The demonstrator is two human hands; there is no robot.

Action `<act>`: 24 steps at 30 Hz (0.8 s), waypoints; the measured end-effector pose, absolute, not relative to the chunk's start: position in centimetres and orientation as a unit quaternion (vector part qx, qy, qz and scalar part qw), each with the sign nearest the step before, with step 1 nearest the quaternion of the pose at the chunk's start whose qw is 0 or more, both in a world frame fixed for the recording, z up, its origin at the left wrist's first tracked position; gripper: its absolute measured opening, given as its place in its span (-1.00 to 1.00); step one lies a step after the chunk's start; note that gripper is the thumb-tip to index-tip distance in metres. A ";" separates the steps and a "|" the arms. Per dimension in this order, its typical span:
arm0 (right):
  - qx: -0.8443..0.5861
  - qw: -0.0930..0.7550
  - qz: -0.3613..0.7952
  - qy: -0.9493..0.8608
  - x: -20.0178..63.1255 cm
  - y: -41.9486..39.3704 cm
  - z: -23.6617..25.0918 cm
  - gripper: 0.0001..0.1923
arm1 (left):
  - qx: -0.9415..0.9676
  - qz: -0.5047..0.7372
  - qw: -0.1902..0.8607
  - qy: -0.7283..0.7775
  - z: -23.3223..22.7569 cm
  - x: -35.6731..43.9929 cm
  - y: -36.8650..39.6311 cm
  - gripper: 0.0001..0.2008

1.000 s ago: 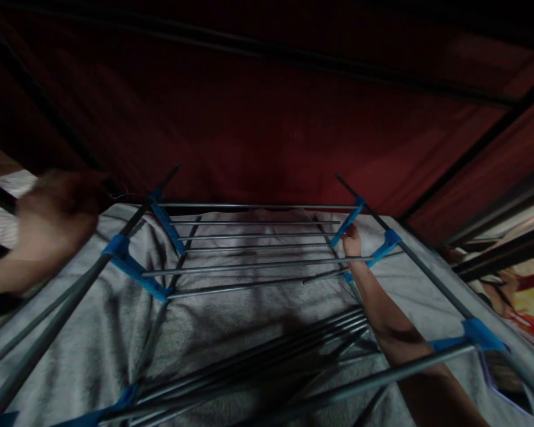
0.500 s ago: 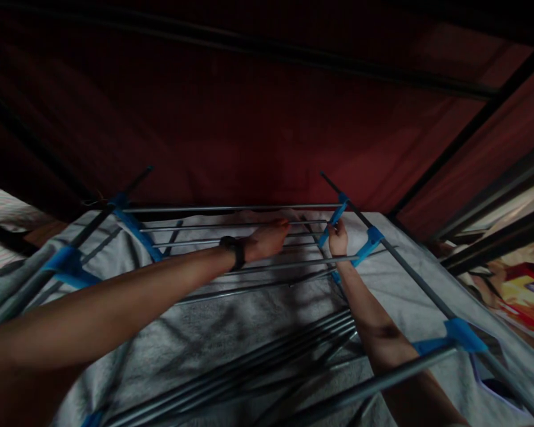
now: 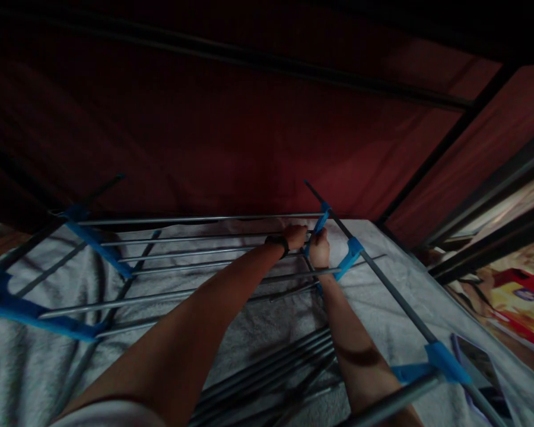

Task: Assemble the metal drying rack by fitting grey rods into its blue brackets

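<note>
- Rack: grey metal-rod drying rack with blue plastic joints (image 3: 204, 237), lying flat on a grey towel-like cloth (image 3: 35, 362).
- Left hand (image 3: 296, 236): arm stretched fully forward across the rack, a dark band on the wrist (image 3: 277, 242); fingers curled at a thin rod beside the rack's far right blue connector (image 3: 319, 224); whether they clasp it cannot be told.
- Right hand (image 3: 319, 249): forearm extended along the rack's right side, fingers closed around that same connector, just beside the left hand.
- Backdrop: dark red fabric panel (image 3: 231, 130) behind the rack's far edge.
</note>
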State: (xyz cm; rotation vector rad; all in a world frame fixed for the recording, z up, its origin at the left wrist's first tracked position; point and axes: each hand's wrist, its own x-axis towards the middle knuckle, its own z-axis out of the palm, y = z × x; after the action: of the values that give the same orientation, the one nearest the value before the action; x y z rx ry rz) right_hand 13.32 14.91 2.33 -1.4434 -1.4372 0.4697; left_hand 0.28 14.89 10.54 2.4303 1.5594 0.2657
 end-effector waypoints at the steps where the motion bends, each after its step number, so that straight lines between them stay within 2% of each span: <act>1: -0.599 0.501 0.189 -0.595 13.3 14.9 2.3 -0.62 | 0.832 0.096 0.123 0.533 10.4 0.5 15.0 -0.65; 6: -0.604 0.500 0.165 -0.598 12.9 14.8 2.4 -0.72 | 0.832 0.114 0.116 0.530 10.5 0.3 14.7 -0.58; 9: -0.605 0.499 0.165 -0.598 12.7 14.8 2.6 -0.74 | 0.838 0.125 0.117 0.518 10.9 -0.1 14.5 -0.63; 18: -0.610 0.471 0.190 -0.608 12.6 14.3 3.4 -0.72 | 0.839 0.134 0.123 0.513 11.8 1.4 15.1 -0.75; 24: -0.601 0.485 0.192 -0.606 12.5 14.4 3.5 -0.71 | 0.829 0.145 0.107 0.530 12.4 1.9 15.2 -0.72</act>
State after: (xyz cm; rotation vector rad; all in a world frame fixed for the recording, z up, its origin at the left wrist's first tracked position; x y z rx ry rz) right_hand 12.52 14.39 3.52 -1.4637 -1.4746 0.4683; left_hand 1.90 15.18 12.39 2.4397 1.5612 0.4256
